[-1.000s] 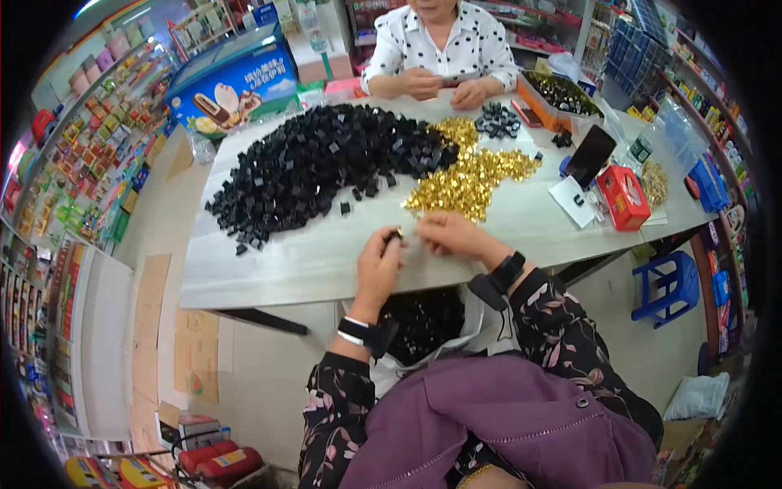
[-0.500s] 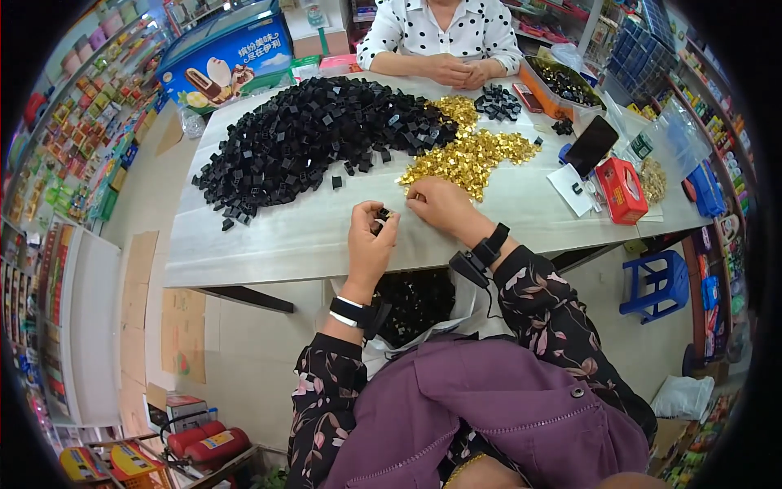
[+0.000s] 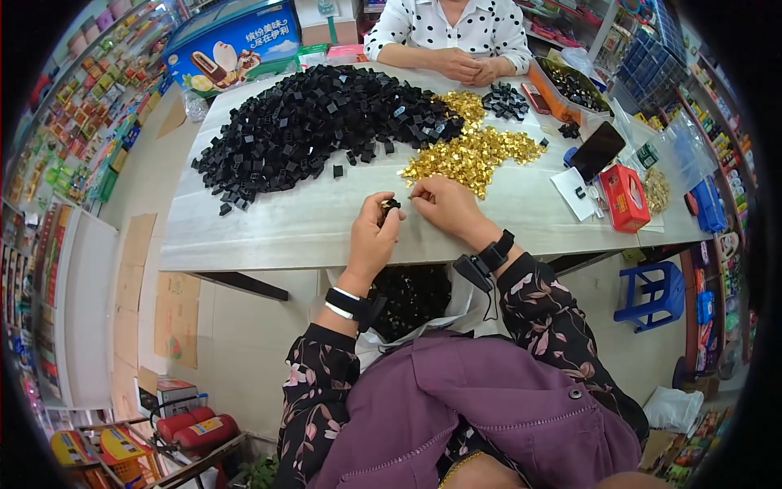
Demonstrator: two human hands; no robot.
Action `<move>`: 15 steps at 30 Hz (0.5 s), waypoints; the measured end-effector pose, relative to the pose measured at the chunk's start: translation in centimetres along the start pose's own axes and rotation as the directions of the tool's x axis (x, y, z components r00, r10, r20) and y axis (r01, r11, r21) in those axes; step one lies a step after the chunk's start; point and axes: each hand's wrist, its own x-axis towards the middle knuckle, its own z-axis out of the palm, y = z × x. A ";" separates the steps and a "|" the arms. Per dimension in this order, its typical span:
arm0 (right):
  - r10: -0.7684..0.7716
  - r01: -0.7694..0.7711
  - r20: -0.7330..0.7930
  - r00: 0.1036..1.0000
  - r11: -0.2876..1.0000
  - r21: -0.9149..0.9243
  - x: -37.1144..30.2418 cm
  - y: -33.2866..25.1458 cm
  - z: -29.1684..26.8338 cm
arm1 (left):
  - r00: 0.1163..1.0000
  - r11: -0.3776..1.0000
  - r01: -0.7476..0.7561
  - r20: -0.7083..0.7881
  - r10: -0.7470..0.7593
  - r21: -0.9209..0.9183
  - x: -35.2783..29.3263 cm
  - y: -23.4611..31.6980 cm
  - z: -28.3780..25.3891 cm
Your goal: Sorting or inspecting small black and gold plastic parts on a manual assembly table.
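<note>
Black part (image 3: 392, 205) is held in left hand (image 3: 373, 235), gripped between thumb and curled fingers, hand mostly closed; a bit of gold is seen at it, exact count of pieces cannot be told. Part is held above table (image 3: 261, 236), near its front edge. Right hand (image 3: 445, 204) is held just beside, fingers bent and drawn together, fingertips turned toward left hand; whether anything is pinched there cannot be told. Hands are kept apart by a small gap.

Black pile (image 3: 318, 122) is spread over the table's left and middle, with one loose piece (image 3: 339, 171) left in front of it. Gold pile (image 3: 472, 155) is heaped right of it, touching it, just beyond right hand. Small grey pile (image 3: 505, 102) is set behind the gold. Orange tub (image 3: 551, 106) is filled with dark pieces at far right. Dark phone (image 3: 598, 151), white paper (image 3: 573, 194) and red box (image 3: 625, 200) are placed at right. White bag (image 3: 464, 306) is opened below the table edge, dark pieces inside. Co-worker's hands (image 3: 471, 67) are rested together at the far edge. Blue stool (image 3: 649, 296) is seen on the floor, right.
</note>
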 end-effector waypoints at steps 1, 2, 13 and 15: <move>0.004 -0.004 -0.002 1.000 0.999 0.038 0.0 0.2 -0.1 | 1.000 1.000 -0.002 -0.003 0.002 -0.006 0.0 -0.1 0.1; 0.005 -0.005 -0.002 1.000 0.999 0.040 -0.1 0.5 -0.1 | 1.000 1.000 -0.005 -0.006 0.005 -0.012 0.1 -0.1 0.1; 0.074 -0.295 0.307 0.949 0.556 0.777 -0.8 -0.8 -1.1 | 0.999 0.992 0.024 0.042 -0.030 0.121 -0.1 0.8 0.5; 0.049 -0.284 0.311 0.949 0.562 0.777 -1.0 -1.1 -1.1 | 0.998 0.991 0.023 0.049 -0.030 0.130 -0.1 0.9 0.5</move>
